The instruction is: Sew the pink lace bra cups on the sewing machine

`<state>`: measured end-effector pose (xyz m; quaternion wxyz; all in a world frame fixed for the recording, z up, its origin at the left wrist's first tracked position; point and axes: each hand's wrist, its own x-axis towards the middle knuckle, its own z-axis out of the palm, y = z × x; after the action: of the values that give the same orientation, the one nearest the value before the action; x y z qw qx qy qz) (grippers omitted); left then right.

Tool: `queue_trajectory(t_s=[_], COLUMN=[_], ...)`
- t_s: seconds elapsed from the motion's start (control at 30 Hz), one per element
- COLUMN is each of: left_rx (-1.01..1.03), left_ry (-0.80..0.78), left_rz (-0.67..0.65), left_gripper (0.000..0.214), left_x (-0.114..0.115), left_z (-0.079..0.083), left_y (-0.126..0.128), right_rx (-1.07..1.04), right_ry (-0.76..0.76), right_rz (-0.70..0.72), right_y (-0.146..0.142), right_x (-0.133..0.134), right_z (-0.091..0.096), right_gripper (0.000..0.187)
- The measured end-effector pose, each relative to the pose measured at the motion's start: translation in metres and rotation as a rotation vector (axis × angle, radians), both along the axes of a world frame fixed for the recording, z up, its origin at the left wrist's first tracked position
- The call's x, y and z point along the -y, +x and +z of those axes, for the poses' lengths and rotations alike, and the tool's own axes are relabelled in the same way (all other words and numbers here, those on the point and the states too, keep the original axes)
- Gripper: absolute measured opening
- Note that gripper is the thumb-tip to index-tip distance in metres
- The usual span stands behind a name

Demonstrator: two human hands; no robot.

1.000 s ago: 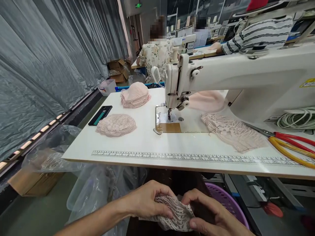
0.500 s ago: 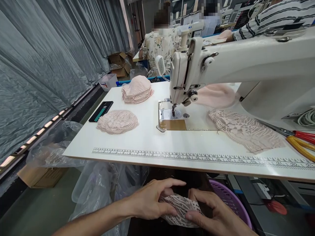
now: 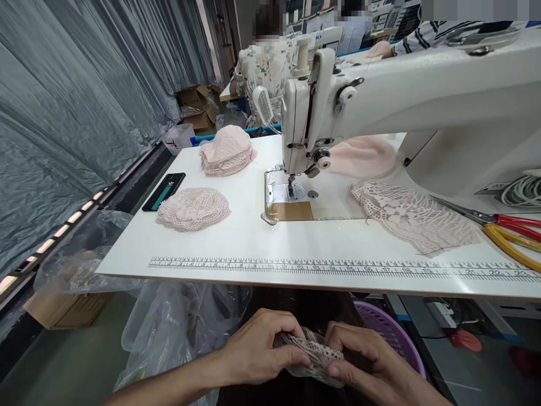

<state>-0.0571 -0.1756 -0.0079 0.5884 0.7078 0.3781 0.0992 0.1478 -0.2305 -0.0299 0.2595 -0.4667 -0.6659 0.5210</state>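
Below the table's front edge, my left hand (image 3: 270,347) and my right hand (image 3: 363,358) hold a pale pink lace piece (image 3: 315,355) between them. The thumb and fingers of each hand pinch one side of the lace, which is bunched and curved. Its lower part is partly hidden by my fingers. On the table above stands a white sewing machine (image 3: 306,124), its needle and presser foot (image 3: 291,185) over the metal plate. A flat lace panel (image 3: 414,217) lies to the right of the plate.
A lace cup (image 3: 194,208) lies at the left beside a black phone-like object (image 3: 164,192). Behind it is a stack of pink cups (image 3: 228,151). Scissors (image 3: 502,223) rest at the right edge. A purple basket (image 3: 391,332) stands below the table. Other people sit beyond.
My left fingers have curled down and closed on the lace, which is now more folded. The view has shifted slightly, so the table appears a little further left.
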Motion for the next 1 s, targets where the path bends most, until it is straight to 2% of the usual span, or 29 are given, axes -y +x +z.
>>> queue_trajectory(t_s=[0.17, 0.43, 0.57, 0.63, 0.77, 0.87, 1.0], left_rx=[-0.166, -0.297, -0.265, -0.219, -0.146, -0.116, -0.133], left_ry=[0.044, 0.118, 0.075, 0.067, 0.067, 0.066, 0.050], left_rz=[-0.009, -0.057, -0.036, -0.024, -0.051, -0.072, -0.059], left_gripper=[0.012, 0.005, 0.003, 0.011, 0.029, 0.038, 0.040], left_x=[0.002, 0.012, 0.013, 0.012, 0.010, 0.008, 0.004], left_z=[0.008, 0.013, 0.015, 0.016, 0.017, 0.014, 0.011], left_y=[0.000, 0.004, 0.005, 0.006, 0.005, 0.003, 0.003], right_rx=[0.059, 0.093, 0.010, -0.076, -0.100, -0.064, -0.038], right_ry=[0.014, -0.003, -0.135, -0.181, -0.241, -0.230, -0.104], right_rz=[0.038, -0.060, -0.126, -0.160, -0.122, -0.119, -0.155], right_y=[0.001, -0.002, -0.004, -0.006, -0.008, -0.009, -0.009], right_x=[0.001, 0.010, 0.012, 0.011, 0.007, 0.004, 0.002], right_z=[-0.002, -0.012, -0.011, -0.008, -0.001, 0.001, 0.000], right_gripper=[0.034, 0.036, 0.023, 0.015, 0.016, 0.023, 0.021])
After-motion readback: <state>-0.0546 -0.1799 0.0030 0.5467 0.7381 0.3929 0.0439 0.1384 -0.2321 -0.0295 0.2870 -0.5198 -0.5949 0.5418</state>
